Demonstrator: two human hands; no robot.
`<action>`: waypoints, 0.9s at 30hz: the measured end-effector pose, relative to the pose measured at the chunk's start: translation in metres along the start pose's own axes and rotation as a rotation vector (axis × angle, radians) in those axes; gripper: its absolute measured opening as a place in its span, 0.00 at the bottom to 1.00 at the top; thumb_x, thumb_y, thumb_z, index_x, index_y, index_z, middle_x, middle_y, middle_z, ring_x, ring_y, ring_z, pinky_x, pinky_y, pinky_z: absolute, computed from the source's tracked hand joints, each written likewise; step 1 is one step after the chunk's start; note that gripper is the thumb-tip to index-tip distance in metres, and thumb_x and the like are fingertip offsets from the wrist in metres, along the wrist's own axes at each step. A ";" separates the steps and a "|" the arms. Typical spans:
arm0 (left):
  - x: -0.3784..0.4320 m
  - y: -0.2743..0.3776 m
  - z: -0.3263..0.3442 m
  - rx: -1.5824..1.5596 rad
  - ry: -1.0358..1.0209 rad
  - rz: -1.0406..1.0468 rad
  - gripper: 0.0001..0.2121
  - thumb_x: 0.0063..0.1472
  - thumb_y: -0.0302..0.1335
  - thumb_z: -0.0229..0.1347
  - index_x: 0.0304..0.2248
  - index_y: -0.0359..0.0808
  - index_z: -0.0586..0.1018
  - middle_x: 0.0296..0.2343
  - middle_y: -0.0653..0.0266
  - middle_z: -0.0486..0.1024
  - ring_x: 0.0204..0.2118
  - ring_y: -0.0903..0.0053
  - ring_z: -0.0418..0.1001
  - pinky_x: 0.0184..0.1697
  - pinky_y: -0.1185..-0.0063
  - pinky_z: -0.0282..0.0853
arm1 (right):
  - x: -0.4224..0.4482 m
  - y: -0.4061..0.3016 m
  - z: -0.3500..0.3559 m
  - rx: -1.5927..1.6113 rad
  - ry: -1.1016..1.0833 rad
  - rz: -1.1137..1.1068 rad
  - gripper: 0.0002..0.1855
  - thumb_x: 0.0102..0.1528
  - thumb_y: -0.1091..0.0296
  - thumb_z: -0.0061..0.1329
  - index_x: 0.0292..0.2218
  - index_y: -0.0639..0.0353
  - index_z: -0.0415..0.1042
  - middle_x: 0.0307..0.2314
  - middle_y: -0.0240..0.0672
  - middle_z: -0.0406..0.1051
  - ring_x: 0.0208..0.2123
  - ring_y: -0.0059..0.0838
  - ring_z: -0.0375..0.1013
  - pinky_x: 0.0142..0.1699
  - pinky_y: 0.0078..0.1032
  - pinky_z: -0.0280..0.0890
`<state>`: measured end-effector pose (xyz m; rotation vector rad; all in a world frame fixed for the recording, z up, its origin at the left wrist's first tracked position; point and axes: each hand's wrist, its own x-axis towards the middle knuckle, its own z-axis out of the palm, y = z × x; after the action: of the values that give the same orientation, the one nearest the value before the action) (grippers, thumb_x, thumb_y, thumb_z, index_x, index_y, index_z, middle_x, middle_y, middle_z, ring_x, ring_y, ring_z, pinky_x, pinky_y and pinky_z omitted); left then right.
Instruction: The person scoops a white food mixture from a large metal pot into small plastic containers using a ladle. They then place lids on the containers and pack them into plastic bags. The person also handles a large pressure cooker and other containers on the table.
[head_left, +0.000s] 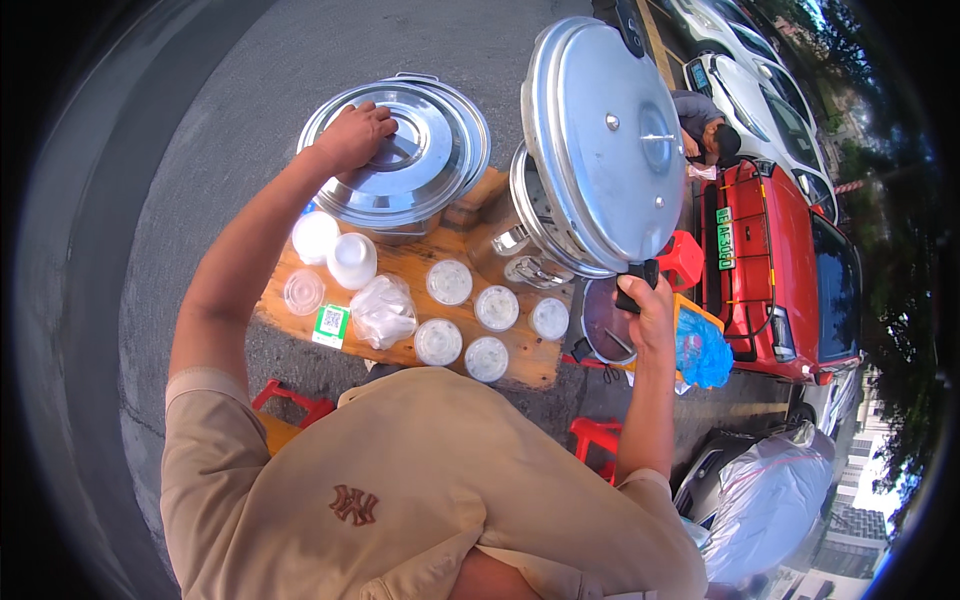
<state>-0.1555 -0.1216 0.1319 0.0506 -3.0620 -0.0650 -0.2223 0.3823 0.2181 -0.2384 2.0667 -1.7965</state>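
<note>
My left hand (358, 137) has its fingers curled over the middle of a round steel lid (409, 191) on a wide metal pot; any knob beneath them is hidden. My right hand (649, 307) grips the black handle (636, 289) of a large pressure cooker lid (607, 142). That lid is tilted up over a tall metal pot (529, 184). Nearer me on the wooden table (390, 259) stand several lidded clear plastic cups (496, 308), a knotted clear bag with white contents (384, 311), white plastic tubs (352, 260), a loose clear lid (304, 292) and a printed code card (331, 326).
To the right are a purplish round container (609, 319), a yellow crate (684, 304) with a blue plastic bag (703, 349) and red plastic stools (681, 261). Beyond them, a person (705, 127) bends beside a red vehicle (780, 262) and parked white cars (765, 97).
</note>
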 end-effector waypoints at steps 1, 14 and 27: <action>0.008 0.001 -0.005 0.061 -0.062 -0.004 0.13 0.60 0.22 0.55 0.45 0.40 0.79 0.47 0.63 0.74 0.54 0.67 0.69 0.56 0.69 0.66 | -0.002 0.001 -0.009 0.014 0.008 0.004 0.12 0.50 0.67 0.57 0.35 0.62 0.71 0.23 0.30 0.71 0.20 0.19 0.70 0.20 0.16 0.58; 0.070 0.049 -0.071 0.052 0.344 0.270 0.06 0.47 0.18 0.51 0.28 0.32 0.74 0.32 0.55 0.73 0.41 0.58 0.72 0.46 0.65 0.68 | -0.034 0.014 -0.125 -0.020 0.211 0.033 0.16 0.49 0.67 0.57 0.39 0.60 0.72 0.25 0.28 0.71 0.22 0.17 0.71 0.23 0.15 0.61; 0.182 0.251 0.007 -0.333 0.289 0.304 0.07 0.48 0.20 0.55 0.30 0.33 0.75 0.32 0.53 0.75 0.41 0.54 0.74 0.46 0.64 0.71 | -0.006 0.031 -0.183 0.089 0.187 0.032 0.13 0.51 0.66 0.57 0.36 0.62 0.72 0.25 0.30 0.72 0.22 0.19 0.70 0.23 0.16 0.58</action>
<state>-0.3450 0.1234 0.1502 -0.3877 -2.6939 -0.4966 -0.2857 0.5563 0.2077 -0.0132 2.0944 -1.9508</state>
